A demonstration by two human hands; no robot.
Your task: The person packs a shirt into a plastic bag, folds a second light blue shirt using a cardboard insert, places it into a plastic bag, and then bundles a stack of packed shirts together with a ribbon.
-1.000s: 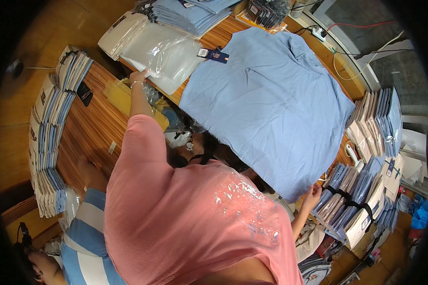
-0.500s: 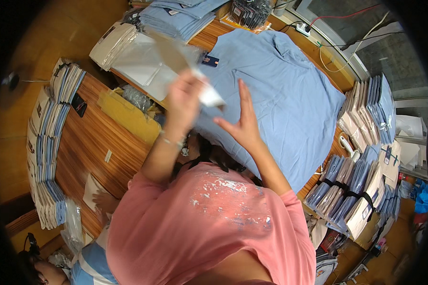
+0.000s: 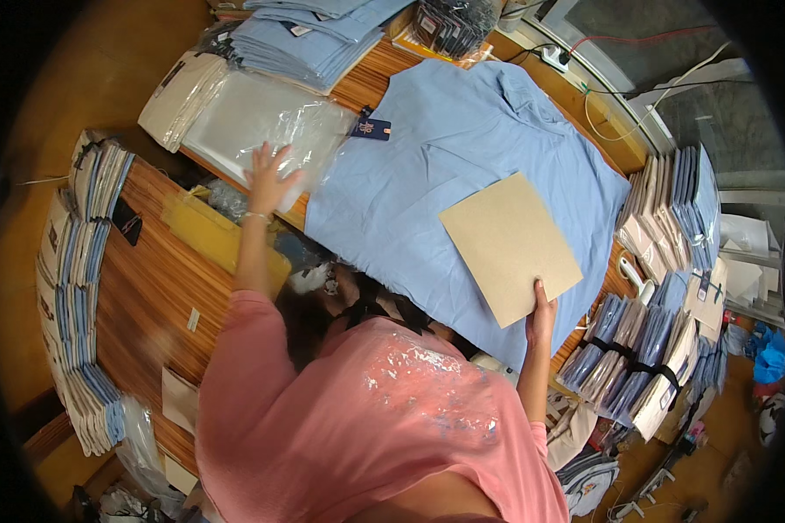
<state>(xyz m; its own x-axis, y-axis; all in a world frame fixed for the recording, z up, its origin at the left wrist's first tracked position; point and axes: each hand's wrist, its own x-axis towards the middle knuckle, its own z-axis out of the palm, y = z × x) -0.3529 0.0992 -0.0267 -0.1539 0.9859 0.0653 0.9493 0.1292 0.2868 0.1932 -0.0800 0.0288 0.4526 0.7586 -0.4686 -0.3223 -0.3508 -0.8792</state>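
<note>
A light blue shirt (image 3: 392, 174) is spread over the table, with a dark hang tag (image 3: 373, 129) at its far left edge. Above its right half, a beige cardboard sheet (image 3: 510, 248) is gripped at its near right edge by my right hand (image 3: 542, 315), thumb on top. My left hand (image 3: 270, 179) is at the near edge of a stack of clear plastic bags (image 3: 253, 113), fingers spread. Whether it touches the bags I cannot tell.
Folded blue shirts (image 3: 310, 44) are piled at the back left. Packed shirts in beige and blue line the left side (image 3: 65, 296) and the right (image 3: 628, 357). A phone (image 3: 127, 221) lies on the left table, near a yellow package (image 3: 218, 235). Cables run along the window.
The cardboard sheet has passed from my left hand to my right and moved right over the shirt. My left hand has moved left to the plastic bags. Another person's hand has left the lower left.
</note>
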